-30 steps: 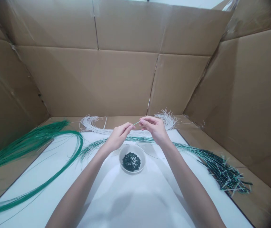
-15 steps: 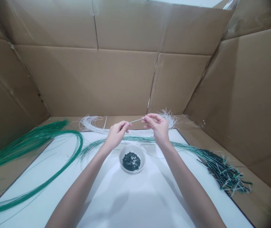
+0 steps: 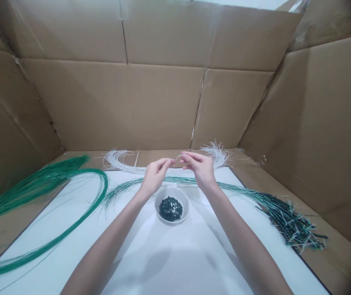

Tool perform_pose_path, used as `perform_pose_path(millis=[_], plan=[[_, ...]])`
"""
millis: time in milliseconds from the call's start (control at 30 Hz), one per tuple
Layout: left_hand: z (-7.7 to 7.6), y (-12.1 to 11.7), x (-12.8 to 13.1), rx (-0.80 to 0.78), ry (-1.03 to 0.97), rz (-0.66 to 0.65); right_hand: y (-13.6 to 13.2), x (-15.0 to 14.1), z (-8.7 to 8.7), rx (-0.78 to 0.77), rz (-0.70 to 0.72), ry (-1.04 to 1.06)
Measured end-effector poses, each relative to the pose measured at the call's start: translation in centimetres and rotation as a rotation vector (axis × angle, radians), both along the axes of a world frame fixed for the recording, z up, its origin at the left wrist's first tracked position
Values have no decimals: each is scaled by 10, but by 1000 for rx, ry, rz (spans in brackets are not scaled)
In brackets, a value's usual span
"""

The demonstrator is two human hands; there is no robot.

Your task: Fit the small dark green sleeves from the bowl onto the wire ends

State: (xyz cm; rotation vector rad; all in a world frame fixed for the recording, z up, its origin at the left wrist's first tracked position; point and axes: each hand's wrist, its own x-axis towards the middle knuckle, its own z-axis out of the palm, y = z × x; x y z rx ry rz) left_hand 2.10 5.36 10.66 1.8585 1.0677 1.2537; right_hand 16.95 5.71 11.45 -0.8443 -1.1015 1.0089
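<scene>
Above the far part of the table, my left hand [image 3: 157, 173] has thumb and fingers pinched on a thin cord. My right hand [image 3: 200, 166] grips the same cord [image 3: 177, 156] a short way off, and the pale bit showing between them bends in a small arc. Its ends are hidden by the fingers. Below the hands stands a white bowl [image 3: 172, 222] holding many small dark beads [image 3: 169, 209]. A bundle of green cords [image 3: 239, 188] runs behind the bowl, its right end strung with dark beads [image 3: 295, 227].
A thick looped bundle of green cords [image 3: 105, 186] lies on the left. White cords [image 3: 120, 162] stretch along the far table edge behind my hands. Cardboard walls [image 3: 163, 106] enclose the white table [image 3: 181, 270] at the back and both sides.
My hands first drew apart, showing a longer straight stretch of green cord. Now they are closer together again, and the cord between them is short, pale and curved.
</scene>
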Motion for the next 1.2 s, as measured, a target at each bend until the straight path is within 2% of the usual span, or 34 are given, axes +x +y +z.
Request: perform_pose_path(millis=[133,267,433,567,700,767,900,967,1100,1200], plan=[[-6,0,5,41,-17,80,0,-1,-1,-7,5,7],[-7,0,4,103,89,125,0,0,-1,-7,3,2],[-6,-3,6,279,193,196,-3,-2,2,3,-2,-39],[-3,-7,6,379,193,176,-10,-7,5,41,39,-136],[-1,-6,1,432,190,347,-14,-11,5,46,34,-200],[1,-6,-1,463,191,336,-15,-12,5,35,22,-205],[4,-7,-1,299,183,55,-14,-13,5,62,53,-208],[3,-7,-1,216,181,14,-13,-9,5,67,60,-232],[8,-5,-5,182,134,106,-12,13,-7,-9,126,-432],[27,-10,-21,272,-10,287,-14,37,-28,-141,156,-745]])
